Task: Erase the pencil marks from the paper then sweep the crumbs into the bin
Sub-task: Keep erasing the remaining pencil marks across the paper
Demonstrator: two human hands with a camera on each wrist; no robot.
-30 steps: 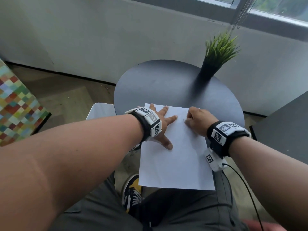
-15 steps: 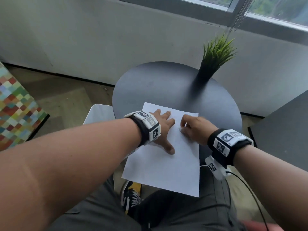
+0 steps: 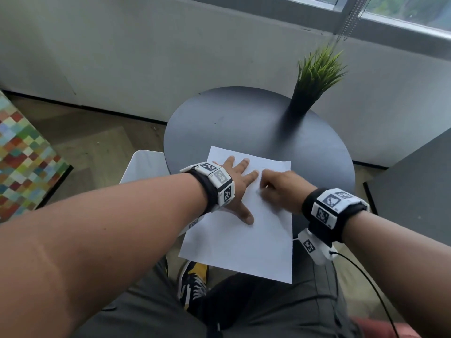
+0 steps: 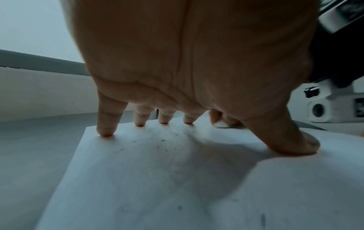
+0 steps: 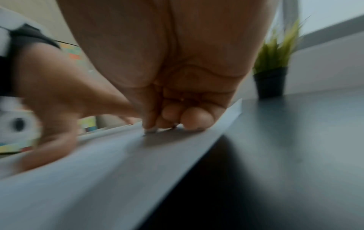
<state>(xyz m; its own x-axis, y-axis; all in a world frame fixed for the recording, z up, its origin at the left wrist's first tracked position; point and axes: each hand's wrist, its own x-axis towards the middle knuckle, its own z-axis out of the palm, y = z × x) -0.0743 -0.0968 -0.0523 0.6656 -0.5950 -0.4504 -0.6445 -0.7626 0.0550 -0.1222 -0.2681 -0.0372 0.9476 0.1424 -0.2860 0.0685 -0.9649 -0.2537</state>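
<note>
The paper lies on the near part of the round dark desk, its near end overhanging the desk edge above the person's lap. The left hand lies spread on the paper, fingers straight and fanned; in the left wrist view the fingertips and thumb press the sheet down, so this grip is released and holds nothing. Small dark specks lie scattered on the paper under the left palm. The right hand sits just right of the left hand, on the far right part of the sheet, fingers curled under. In the left wrist view a small white piece, apparently an eraser, shows at the right fingertips, touching the paper; the right grip is clenched on it. The right wrist view is blurred. A potted plant stands upright at the far right of the desk, well apart from the paper. A white bin stands on the floor just left of the desk, beside the left forearm. A multicoloured checked surface sits at the far left.
</note>
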